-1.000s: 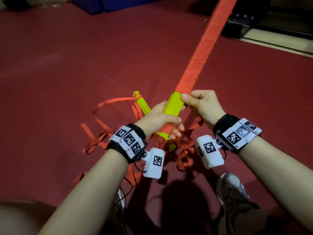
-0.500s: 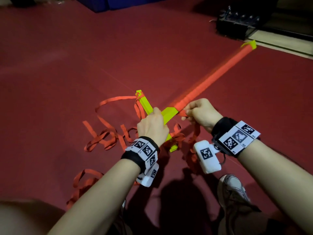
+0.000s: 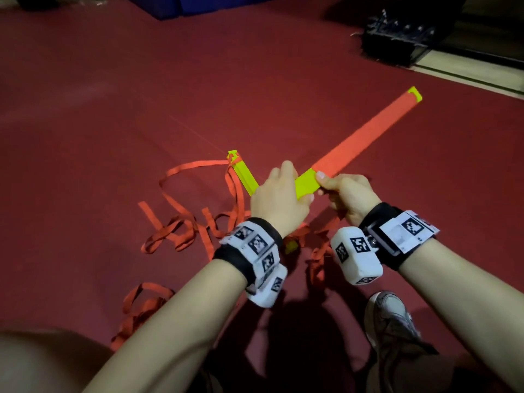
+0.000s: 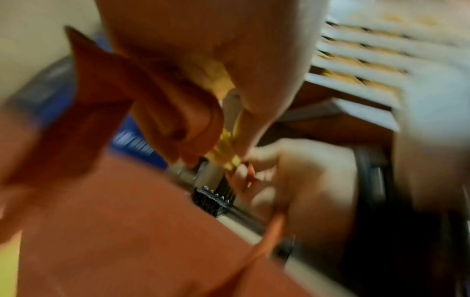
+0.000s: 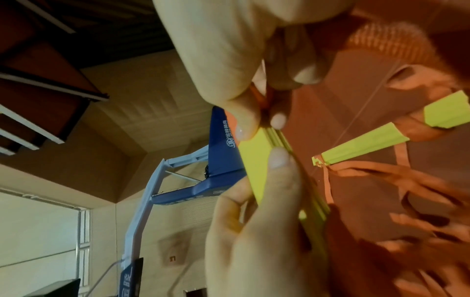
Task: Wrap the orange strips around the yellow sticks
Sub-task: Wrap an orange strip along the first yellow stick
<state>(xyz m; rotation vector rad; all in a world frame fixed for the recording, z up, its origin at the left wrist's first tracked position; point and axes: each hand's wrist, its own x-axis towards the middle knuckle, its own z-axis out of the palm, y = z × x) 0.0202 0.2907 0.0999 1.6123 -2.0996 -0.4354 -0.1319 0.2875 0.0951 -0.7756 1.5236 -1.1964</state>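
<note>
From the head camera, I am gripping the bare lower part of a long flat yellow plastic stick (image 3: 305, 184) with my left hand (image 3: 279, 199), fingers curling round it. My right hand (image 3: 348, 195) is pinching the same stick just beside, thumb pressing at the edge where the wound orange fabric strip (image 3: 365, 137) begins. That wrapping is covering the stick up to its yellow tip, which is pointing away to the right above the dark red floor (image 3: 141, 80). A second yellow stick (image 3: 243, 173) is lying on the floor behind my left hand, with loose orange strips (image 3: 181, 228) trailing from its end and tangling across the floor. A grey sneaker (image 3: 392, 316) is showing under my right arm.

The left wrist camera is blurring heavily; I am seeing my left hand's fingers (image 4: 178, 112) curling round something yellow, with the right hand (image 4: 292, 176) facing them.

From the right wrist camera, my right hand's thumb and fingertips (image 5: 245, 128) are pinching the stick's edge together with a bit of orange strip, while the left hand (image 5: 254, 231) is clasping the stick lower down. The second stick (image 5: 363, 144) is lying beyond.
</note>
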